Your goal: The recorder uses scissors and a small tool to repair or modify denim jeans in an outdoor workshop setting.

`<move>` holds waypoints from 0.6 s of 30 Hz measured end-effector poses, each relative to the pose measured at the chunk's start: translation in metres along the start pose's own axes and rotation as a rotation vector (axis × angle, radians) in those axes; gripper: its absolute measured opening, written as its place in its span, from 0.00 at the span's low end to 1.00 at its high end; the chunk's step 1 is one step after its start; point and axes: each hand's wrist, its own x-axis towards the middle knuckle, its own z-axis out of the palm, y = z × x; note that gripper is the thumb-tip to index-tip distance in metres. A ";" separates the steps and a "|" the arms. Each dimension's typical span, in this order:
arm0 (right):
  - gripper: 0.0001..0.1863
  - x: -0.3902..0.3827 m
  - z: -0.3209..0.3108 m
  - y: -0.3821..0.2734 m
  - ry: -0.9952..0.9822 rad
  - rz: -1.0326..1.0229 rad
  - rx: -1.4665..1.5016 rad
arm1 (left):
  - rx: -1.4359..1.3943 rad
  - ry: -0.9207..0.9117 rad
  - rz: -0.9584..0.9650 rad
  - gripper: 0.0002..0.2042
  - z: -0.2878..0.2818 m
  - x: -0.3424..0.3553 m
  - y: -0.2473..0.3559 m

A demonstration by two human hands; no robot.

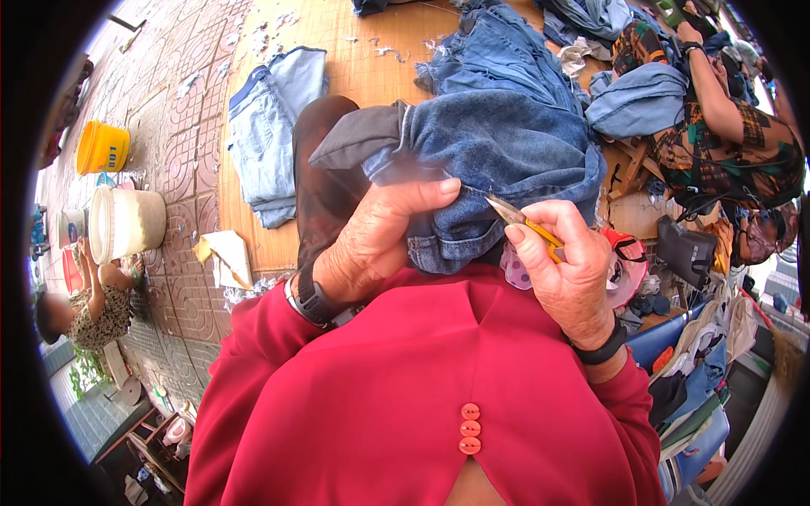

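A pair of blue jeans (515, 139) lies bunched across my lap, with a dark grey pocket lining (359, 135) turned out at its left. My left hand (380, 228) pinches the denim near a seam, its thumb lying along the fabric's edge. Thread snips with yellow handles (544, 239) are gripped in my right hand (565, 266). Their pointed metal blades (504, 209) meet the seam just right of my left thumb. Whether a thread sits between the blades is too small to tell.
Folded light-blue jeans (268, 135) lie on the wooden board (350, 21) to the left. Beside me at the right, another person (717, 126) handles denim. A white bucket (139, 221) and a yellow bucket (103, 148) stand on the paving, near a second person (105, 308).
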 end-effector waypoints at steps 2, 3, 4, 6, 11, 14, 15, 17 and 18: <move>0.09 0.000 0.000 0.001 0.006 -0.021 -0.004 | 0.009 0.003 0.006 0.13 0.000 -0.001 0.000; 0.09 0.000 0.000 0.001 0.007 -0.031 -0.009 | 0.008 0.002 0.001 0.13 0.000 0.000 0.000; 0.09 0.001 0.000 0.002 0.009 -0.040 -0.014 | 0.007 0.001 -0.005 0.13 -0.001 0.000 0.000; 0.08 0.001 0.000 0.003 -0.001 -0.051 -0.034 | 0.004 -0.001 -0.005 0.14 -0.001 0.000 0.000; 0.07 -0.003 -0.002 0.003 0.027 0.077 0.096 | 0.012 -0.018 -0.011 0.15 -0.003 0.000 0.000; 0.08 -0.003 -0.005 0.004 0.073 0.170 0.199 | -0.014 -0.011 -0.012 0.15 0.005 -0.001 0.001; 0.09 -0.002 -0.005 0.003 0.080 0.175 0.224 | -0.022 -0.023 -0.016 0.14 0.005 -0.002 0.001; 0.12 -0.001 -0.006 0.004 0.061 0.189 0.248 | -0.037 -0.048 -0.022 0.13 0.005 -0.002 0.001; 0.13 0.000 -0.006 0.004 0.033 0.208 0.244 | -0.029 -0.070 -0.017 0.13 0.002 -0.002 0.002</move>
